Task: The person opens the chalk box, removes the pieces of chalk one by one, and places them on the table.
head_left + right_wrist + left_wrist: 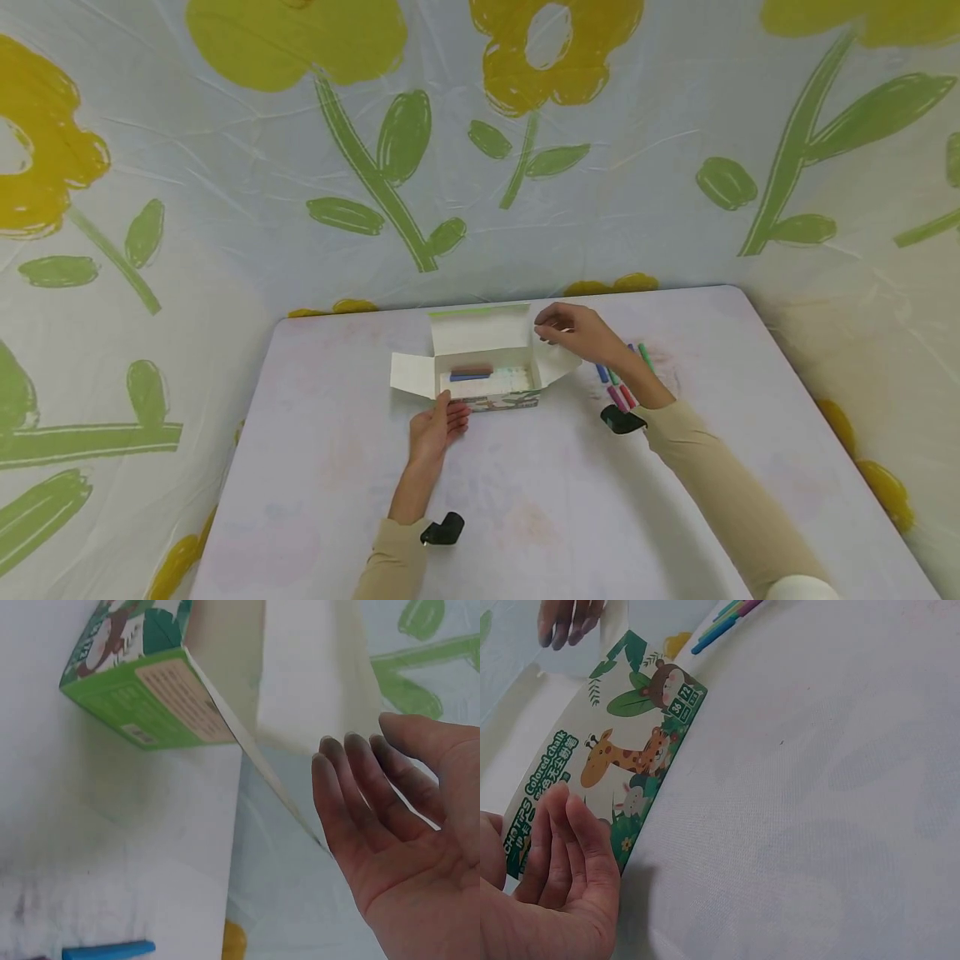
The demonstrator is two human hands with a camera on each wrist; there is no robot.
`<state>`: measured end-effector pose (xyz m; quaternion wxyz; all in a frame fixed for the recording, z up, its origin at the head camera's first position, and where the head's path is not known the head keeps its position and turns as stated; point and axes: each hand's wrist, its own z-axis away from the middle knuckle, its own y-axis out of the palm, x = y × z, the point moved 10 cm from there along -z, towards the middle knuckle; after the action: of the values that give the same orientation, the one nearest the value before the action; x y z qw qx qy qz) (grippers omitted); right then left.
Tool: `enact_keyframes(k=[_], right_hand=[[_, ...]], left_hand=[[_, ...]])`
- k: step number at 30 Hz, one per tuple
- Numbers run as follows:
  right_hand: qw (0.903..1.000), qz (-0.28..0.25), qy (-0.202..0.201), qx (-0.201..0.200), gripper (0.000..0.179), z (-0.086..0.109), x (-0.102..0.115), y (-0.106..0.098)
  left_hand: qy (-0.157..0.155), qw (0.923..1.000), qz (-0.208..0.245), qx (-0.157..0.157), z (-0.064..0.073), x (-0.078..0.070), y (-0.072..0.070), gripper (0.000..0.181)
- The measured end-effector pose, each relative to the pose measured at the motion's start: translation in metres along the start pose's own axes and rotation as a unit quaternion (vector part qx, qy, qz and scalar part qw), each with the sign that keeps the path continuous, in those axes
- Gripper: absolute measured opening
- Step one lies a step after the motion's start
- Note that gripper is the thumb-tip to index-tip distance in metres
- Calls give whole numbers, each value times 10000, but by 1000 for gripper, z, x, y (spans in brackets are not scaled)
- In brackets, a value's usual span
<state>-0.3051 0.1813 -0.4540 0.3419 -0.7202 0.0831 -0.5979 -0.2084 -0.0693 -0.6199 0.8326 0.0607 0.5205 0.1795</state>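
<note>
An opened cardboard box of coloured chalk (510, 402) stands on the table, its lid (480, 329) raised at the back and its side flaps spread. Inside lie a brown chalk stick (471, 369) and a blue chalk stick (469, 378) by the rear left. My left hand (431, 432) holds the box's front left corner, thumb at the rim and fingers along the printed front (622, 757). Beside the lid's right edge, above the right flap (553, 365), my right hand (573, 327) hovers with loosely bent fingers and nothing in them.
Several loose chalk sticks, among them a blue one (602, 373) and a red one (627, 395), lie right of the box, partly under my right forearm. A flower-printed cloth (637, 200) hangs behind the table (525, 517). Black wrist cameras sit at both cuffs.
</note>
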Motion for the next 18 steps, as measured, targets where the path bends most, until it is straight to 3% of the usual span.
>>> enact_keyframes(k=[18], right_hand=[[9978,119,-428,493,22,-15,7,68]], left_hand=[[-51,10000,40,10,2,-2,0,50]])
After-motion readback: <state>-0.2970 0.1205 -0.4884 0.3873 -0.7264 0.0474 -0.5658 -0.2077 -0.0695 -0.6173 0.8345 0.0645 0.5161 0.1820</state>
